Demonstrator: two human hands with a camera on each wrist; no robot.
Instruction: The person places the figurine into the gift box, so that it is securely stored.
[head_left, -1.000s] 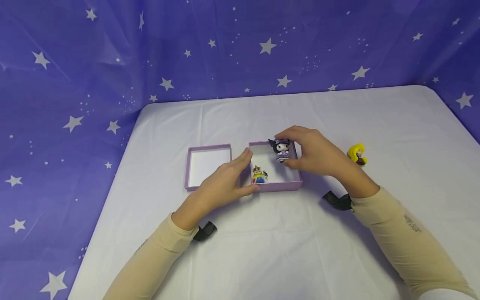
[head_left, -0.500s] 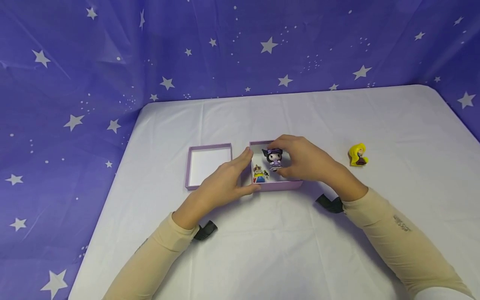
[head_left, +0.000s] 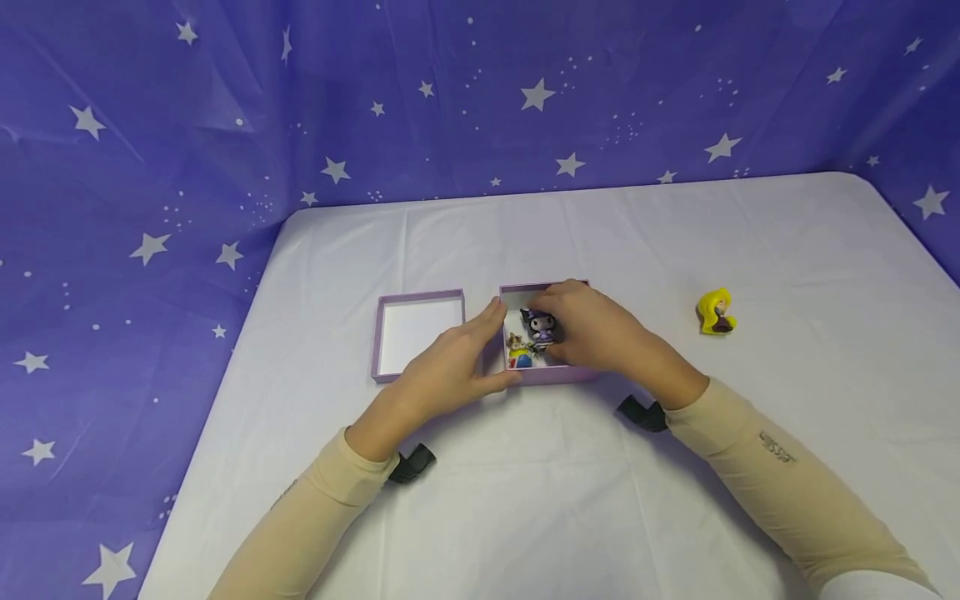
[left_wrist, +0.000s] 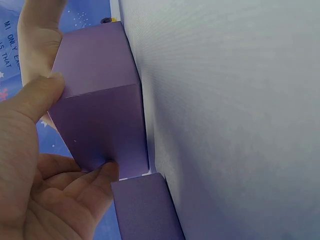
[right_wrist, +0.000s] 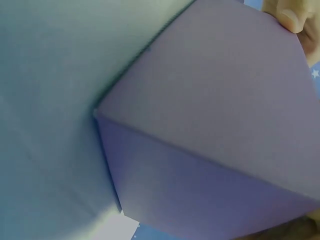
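A purple box with a white inside stands on the white cloth. My left hand holds its left side, thumb at the front wall and fingers on the left wall. My right hand reaches into the box, gripping a black-and-purple hooded figurine between thumb and fingers. Left of that figurine, in the front left corner, sits a small yellow, red and blue figurine with a crown. In the right wrist view the outer box walls fill most of the picture, hiding the held figurine.
Just left of the box lies a shallow purple lid, white inside facing up. A yellow-haired figurine rests on the cloth to the right. Black wrist mounts show under both wrists. A purple star-patterned curtain borders the table.
My right hand has carried the hooded figurine left and lower into the box, beside the crowned figurine, which now looks tilted. The left hand stays at the box.
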